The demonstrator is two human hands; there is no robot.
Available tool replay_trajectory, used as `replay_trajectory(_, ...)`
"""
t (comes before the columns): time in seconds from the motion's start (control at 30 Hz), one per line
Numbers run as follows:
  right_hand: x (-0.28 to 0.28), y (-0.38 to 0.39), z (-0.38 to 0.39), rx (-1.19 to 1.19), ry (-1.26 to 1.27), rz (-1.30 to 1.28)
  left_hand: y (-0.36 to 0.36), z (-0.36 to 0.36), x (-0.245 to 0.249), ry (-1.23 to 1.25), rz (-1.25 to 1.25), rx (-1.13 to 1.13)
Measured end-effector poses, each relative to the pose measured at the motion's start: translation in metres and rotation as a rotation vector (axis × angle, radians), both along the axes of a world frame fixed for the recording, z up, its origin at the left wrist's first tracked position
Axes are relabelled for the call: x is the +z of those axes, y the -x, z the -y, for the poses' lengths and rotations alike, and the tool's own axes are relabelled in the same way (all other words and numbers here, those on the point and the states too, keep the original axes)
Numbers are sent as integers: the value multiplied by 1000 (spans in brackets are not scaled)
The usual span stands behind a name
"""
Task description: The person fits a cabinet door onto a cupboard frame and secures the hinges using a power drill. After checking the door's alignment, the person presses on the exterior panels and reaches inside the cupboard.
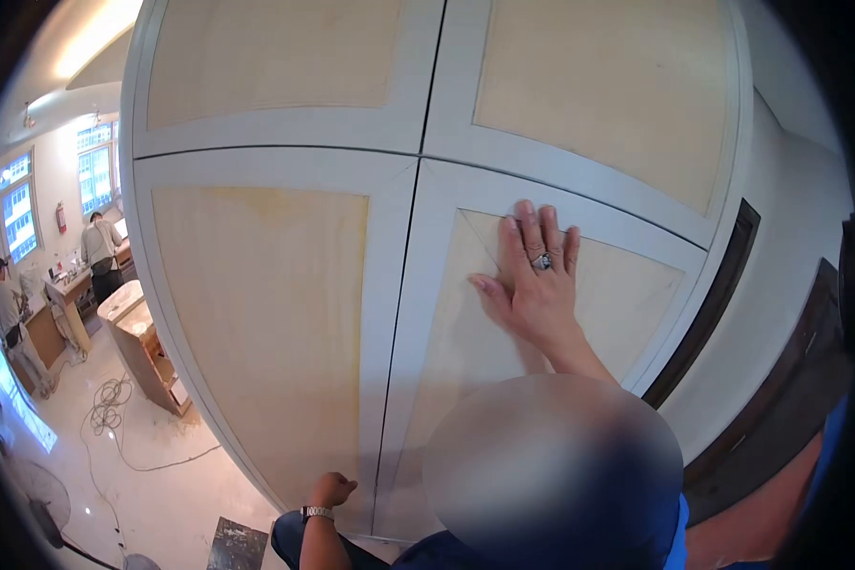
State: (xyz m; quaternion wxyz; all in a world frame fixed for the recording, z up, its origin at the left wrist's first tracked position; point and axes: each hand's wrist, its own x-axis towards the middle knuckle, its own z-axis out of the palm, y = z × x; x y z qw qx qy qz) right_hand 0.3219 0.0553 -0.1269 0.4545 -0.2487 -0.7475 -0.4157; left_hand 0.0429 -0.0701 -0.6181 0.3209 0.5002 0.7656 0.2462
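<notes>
My right hand (539, 280) lies flat with fingers spread on the upper part of the right cabinet door (627, 313). A ring shows on one finger. Down at the lower left, my left hand (332, 489) is curled closed in front of the left door (266, 313), a metal watch (317, 513) on its wrist. What the left fingers hold, if anything, is hidden. Both doors have pale wood-toned panels in light grey frames, with a narrow dark gap between them. A blurred patch covers part of my right arm and the lower right door.
Two more doors (275, 57) sit above a horizontal gap. On the left, two people (103, 252) work at benches near windows. A wooden cabinet unit (142, 347) and a coiled cable (114, 399) are on the floor. Dark-framed doors (769, 408) line the right.
</notes>
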Motion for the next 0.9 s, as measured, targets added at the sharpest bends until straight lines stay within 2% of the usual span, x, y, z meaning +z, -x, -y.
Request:
replay_trajectory(0.03,1,0,2,9,17,10,-3,3,14,22,98,14)
replay_trajectory(0.17,11,2,7,77,56,39,-11,2,47,53,90,-112)
replay_trajectory(0.23,15,10,7,112,58,54,-11,4,38,46,120,-93)
replay_trajectory(0.33,27,23,4,151,35,67,-8,22,12,133,-138,-176)
replay_trajectory(0.43,36,29,0,175,19,66,-4,31,-3,137,-246,-85)
replay_trajectory(0.47,36,29,-2,180,21,62,-5,31,-3,136,-197,-59)
replay_trajectory(0.63,38,-4,-2,111,33,30,-17,26,1,196,8,42)
replay_trajectory(0.9,36,-95,-16,-96,91,-112,-32,17,-6,289,-50,-81)
